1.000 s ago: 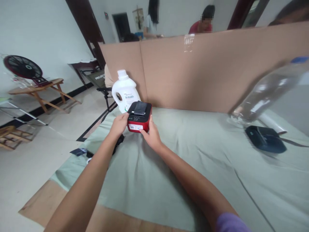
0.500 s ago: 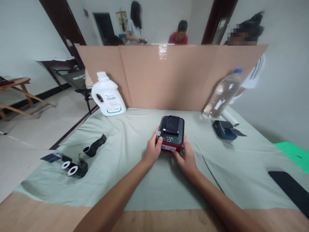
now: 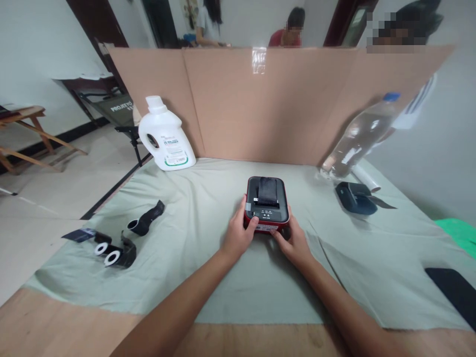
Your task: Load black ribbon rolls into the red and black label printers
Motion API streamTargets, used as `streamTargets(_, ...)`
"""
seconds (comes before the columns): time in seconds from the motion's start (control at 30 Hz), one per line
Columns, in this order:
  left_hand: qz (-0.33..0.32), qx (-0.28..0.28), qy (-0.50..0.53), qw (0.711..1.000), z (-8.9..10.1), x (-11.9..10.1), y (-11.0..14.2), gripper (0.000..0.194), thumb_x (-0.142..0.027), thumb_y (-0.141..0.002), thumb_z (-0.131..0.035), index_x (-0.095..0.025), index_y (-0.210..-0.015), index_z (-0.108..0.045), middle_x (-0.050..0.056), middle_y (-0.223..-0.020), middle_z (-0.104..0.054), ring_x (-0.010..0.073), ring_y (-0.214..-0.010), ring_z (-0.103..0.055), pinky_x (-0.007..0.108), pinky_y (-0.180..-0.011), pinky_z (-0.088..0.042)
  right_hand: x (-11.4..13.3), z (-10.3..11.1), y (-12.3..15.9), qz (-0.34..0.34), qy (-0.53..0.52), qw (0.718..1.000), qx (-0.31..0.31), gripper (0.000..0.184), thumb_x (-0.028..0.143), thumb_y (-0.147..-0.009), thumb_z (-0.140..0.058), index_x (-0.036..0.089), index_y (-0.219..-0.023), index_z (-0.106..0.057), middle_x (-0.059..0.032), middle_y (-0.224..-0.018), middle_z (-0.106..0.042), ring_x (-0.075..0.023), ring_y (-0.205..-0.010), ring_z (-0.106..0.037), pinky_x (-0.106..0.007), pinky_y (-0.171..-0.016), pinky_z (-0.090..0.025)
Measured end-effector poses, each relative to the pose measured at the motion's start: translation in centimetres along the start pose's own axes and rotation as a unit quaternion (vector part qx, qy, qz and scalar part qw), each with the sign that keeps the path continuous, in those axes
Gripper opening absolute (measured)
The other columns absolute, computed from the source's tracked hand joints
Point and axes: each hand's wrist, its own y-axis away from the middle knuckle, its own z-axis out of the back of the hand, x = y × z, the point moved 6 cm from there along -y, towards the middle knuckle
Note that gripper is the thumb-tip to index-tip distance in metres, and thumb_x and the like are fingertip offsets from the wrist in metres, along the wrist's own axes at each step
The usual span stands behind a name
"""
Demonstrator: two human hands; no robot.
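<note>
A small black and red label printer (image 3: 266, 214) is between my two hands in the middle of the cloth-covered table. A dark strip of paper (image 3: 267, 191) lies over its top, coming from a slot. My left hand (image 3: 238, 232) grips the printer's near left corner, the thumb on its top edge by the buttons. On the near right side my right hand (image 3: 295, 241) is closed around the body, its thumb at the front face below a white sticker. The fingers under and behind the printer are hidden.
Several black paper rolls (image 3: 121, 255) lie at the left. A white jug (image 3: 167, 139) and a clear bottle (image 3: 360, 136) lean on a cardboard screen (image 3: 256, 109). A dark blue device (image 3: 355, 198) and a black phone-like slab (image 3: 451, 292) are at the right. People are behind the screen.
My view has tilted down a little, so the scene sits somewhat differently. Both hands still hold the printer, which now appears tipped less toward me.
</note>
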Motion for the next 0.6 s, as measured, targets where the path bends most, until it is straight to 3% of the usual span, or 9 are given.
streamTargets(0.17,0.0,-0.003,-0.013,1.0,0.08,-0.17,0.02,0.071,-0.049,-0.101,-0.05,-0.022,-0.163,-0.027,0.011,-0.165,-0.036,0.027,-0.153,-0.035,0.044,-0.126,-0.029,-0.04,-0.22,-0.17,-0.014,-0.014,1.0,0.014,0.074,0.041,-0.095,-0.062,0.023,-0.16,-0.03,-0.017,-0.157,-0.047,-0.0347,-0.144,-0.046,-0.057,-0.116,-0.041)
streamTargets(0.33,0.001,-0.004,-0.009,1.0,-0.01,-0.01,-0.12,0.07,-0.047,-0.102,-0.049,-0.023,-0.163,-0.027,0.01,-0.165,-0.036,0.0261,-0.153,-0.034,0.043,-0.126,-0.029,0.24,-0.17,-0.46,-0.02,-0.032,0.999,0.017,0.077,0.041,-0.094,-0.063,0.023,-0.16,-0.028,-0.0158,-0.163,-0.039,-0.0332,-0.15,-0.037,-0.059,-0.122,-0.032)
streamTargets(0.6,0.011,-0.008,0.003,1.0,-0.07,0.2,-0.34,0.069,-0.043,-0.1,-0.052,-0.024,-0.162,-0.03,0.011,-0.162,-0.041,0.027,-0.15,-0.038,0.044,-0.124,-0.031,0.6,-0.06,-0.87,-0.019,-0.056,0.998,0.017,0.08,0.043,-0.093,-0.064,0.027,-0.162,-0.026,-0.0134,-0.162,-0.039,-0.0315,-0.149,-0.038,-0.057,-0.122,-0.032)
